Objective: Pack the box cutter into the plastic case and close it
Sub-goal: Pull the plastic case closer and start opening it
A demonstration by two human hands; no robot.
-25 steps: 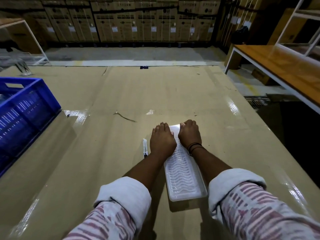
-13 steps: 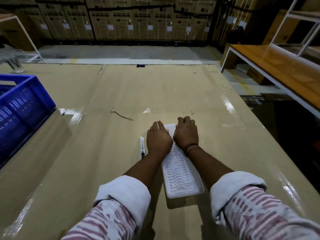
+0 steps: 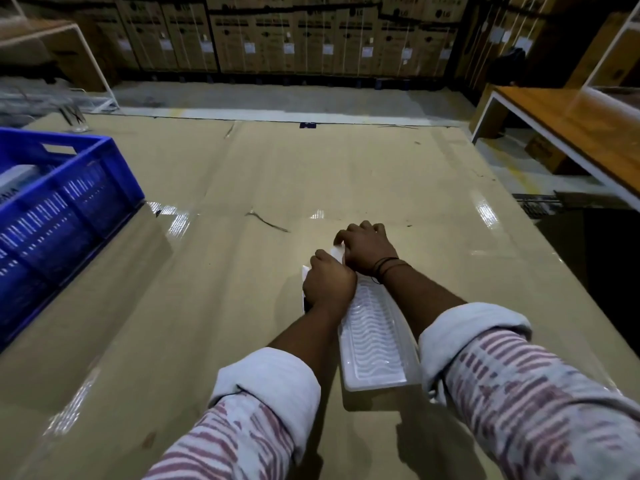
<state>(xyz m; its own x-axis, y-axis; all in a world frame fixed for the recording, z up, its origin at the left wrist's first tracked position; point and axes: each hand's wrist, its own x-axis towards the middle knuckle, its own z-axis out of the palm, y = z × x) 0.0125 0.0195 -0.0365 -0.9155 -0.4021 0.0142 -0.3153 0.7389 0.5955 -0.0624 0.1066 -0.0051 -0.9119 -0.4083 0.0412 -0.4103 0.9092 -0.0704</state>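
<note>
A long translucent white plastic case (image 3: 375, 344) with a wavy ribbed lid lies lengthwise on the cardboard-covered table (image 3: 311, 174). My left hand (image 3: 329, 282) has its fingers curled on the case's far left edge. My right hand (image 3: 369, 249) is clenched over the far end, where a white corner of the lid sticks up between my hands. The slim box cutter (image 3: 305, 273) lies outside the case along my left hand's left side. Only its pale tip and a dark strip lower down show.
A blue slotted crate (image 3: 65, 202) stands at the left of the table. A wooden bench with a white frame (image 3: 568, 133) runs along the right, past the table's edge. Stacked cartons line the back wall. A thin scrap (image 3: 266, 221) lies just beyond my hands.
Both hands went from lying flat on the case's far end to curled grips there. The lid's far corner now pokes up. My left hand has shifted against the box cutter.
</note>
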